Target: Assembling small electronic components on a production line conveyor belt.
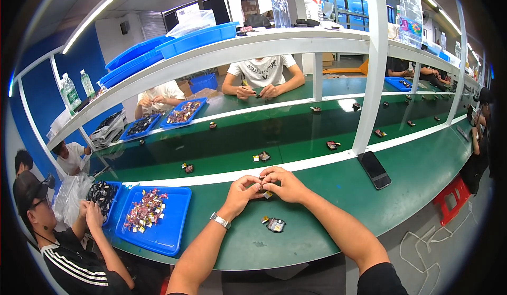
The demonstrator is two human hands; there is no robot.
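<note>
Over the green bench, my left hand [242, 193] and my right hand [285, 184] meet with fingers pinched together. Between them is a small dark electronic part [267, 194] with a yellow-and-white tab, mostly hidden by my fingers. A second small part [275, 225], dark-rimmed with a clear or silvery middle and a yellow-orange tab, lies on the bench just below my hands. To the left of my wrists, a blue tray [182, 210] holds a heap of small reddish parts with yellow and white tabs.
A black phone [374, 169] lies beside a white post [372, 73]. Past the white rail, a green conveyor belt [296, 150] carries several spaced-out parts. At left, a co-worker [74, 237] handles something by a tray of black pieces [103, 195]. A red stool [452, 200] stands at right.
</note>
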